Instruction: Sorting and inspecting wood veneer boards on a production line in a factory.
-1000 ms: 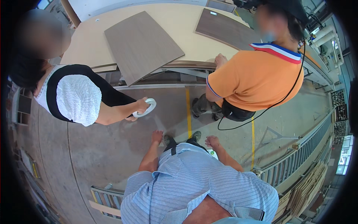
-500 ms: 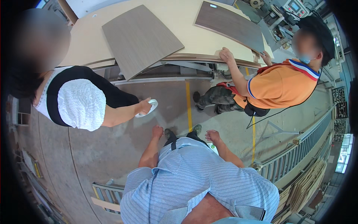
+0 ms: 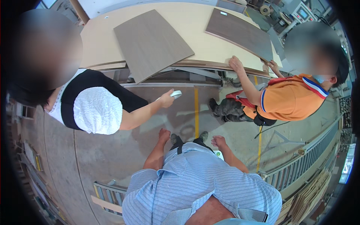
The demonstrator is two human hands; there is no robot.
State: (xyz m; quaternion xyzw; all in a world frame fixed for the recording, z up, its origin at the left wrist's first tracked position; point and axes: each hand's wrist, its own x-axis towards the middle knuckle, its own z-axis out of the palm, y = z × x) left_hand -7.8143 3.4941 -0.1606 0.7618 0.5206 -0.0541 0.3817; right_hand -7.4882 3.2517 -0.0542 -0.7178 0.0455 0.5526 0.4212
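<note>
My left hand [image 3: 164,135] hangs in front of my blue striped shirt with its fingers curled and nothing in it. At the same height my right hand [image 3: 218,141] is also curled and holds nothing; a small white and green patch [image 3: 220,154] shows just below it. Both hands are over the grey concrete floor, above my dark shoes [image 3: 203,135]. A person on my left stretches out a hand with a white ring-shaped object [image 3: 174,94]. To my right a crouching person in an orange shirt [image 3: 290,99] rests a hand [image 3: 236,63] on the table edge.
A long beige table [image 3: 101,45] carries two grey-brown panels, one [image 3: 152,41] overhanging the near edge and one [image 3: 240,32] at the far right. Yellow lines [image 3: 196,112] mark the floor. A metal rail [image 3: 300,167] and stacked boards [image 3: 311,195] stand at the right.
The person in orange has moved right and set a hand on the table edge. The person on my left raised the white ring toward the table. My hands have barely moved.
</note>
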